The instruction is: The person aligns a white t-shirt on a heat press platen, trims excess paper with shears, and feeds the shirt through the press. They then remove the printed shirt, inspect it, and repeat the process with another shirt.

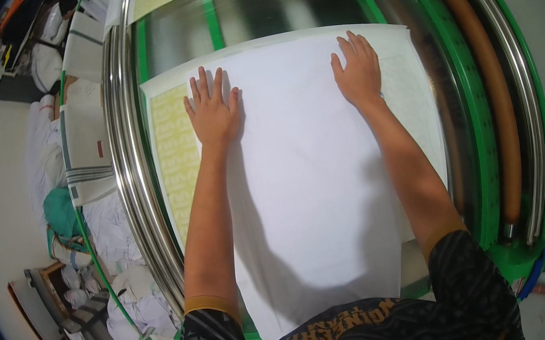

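- White cloth bundles (111,225) are piling up well to the left of the left hand, with a green bundle (61,211) sitting among them.
- A pale striped cloth (85,136) is hanging over a green rail, nearer the left hand than the green bundle.
- Steel rollers (129,154) are running lengthwise between that cloth and the left hand.
- A yellow-green patterned sheet (172,142) is showing just left of the left hand.
- The left hand (213,112) is lying palm down, fingers fanned apart, at the white sheet's left edge.
- The white sheet (293,167) is lying flat beneath and between both hands, stretching back toward the person's body.
- A dark glossy surface (265,9) is showing beyond the fingertips.
- The right hand (357,71) is resting palm down near the sheet's right side, fingers closer together, thumb standing apart.
- A pale printed sheet (411,97) is showing just right of the right hand.
- A green beam (463,76), then a brown roller (496,99), are running farther right of that hand.
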Motion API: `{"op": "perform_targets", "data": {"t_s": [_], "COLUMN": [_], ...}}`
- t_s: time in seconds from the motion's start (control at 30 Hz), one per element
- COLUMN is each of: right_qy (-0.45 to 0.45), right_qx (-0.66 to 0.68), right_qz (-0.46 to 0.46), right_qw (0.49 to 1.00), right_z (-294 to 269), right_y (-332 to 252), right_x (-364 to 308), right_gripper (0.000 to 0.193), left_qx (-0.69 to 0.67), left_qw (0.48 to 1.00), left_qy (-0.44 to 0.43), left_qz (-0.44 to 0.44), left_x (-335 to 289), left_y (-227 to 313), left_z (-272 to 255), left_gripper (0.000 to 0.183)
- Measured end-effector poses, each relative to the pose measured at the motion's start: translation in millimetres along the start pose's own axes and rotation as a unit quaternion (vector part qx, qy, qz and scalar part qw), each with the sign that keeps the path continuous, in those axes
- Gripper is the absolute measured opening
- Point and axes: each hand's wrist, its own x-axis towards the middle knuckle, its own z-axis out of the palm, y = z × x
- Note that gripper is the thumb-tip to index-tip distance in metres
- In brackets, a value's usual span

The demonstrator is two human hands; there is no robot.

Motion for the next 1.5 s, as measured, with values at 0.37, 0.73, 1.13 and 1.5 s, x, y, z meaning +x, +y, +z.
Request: {"op": "perform_targets", "data": {"t_s": [0.37, 0.73, 1.13, 1.5], "right_qy": [-0.087, -0.183, -0.105, -0.035], "right_qx": [0.127, 0.385, 0.385, 0.044], "right_qz": [0.237, 0.325, 0.358, 0.066], "right_qw": [0.959, 0.844, 0.844, 0.996], "right_z": [-2, 3, 17, -3], "right_y": [36, 63, 74, 15], "right_x": [46, 60, 63, 22], "right_gripper": [0.061, 0.029, 0.036, 0.061], "left_qx": [-0.125, -0.186, -0.335, -0.062], "left_qw": [0.98, 0.965, 0.904, 0.996], "left_qy": [0.034, 0.047, 0.104, 0.069], "left_qz": [-0.149, -0.181, -0.244, -0.004], "left_x": [52, 61, 77, 16], "left_y": [-60, -64, -59, -13], "left_z": [-13, 12, 4, -1], "left_gripper": [0.052, 0.04, 0.045, 0.061]}}
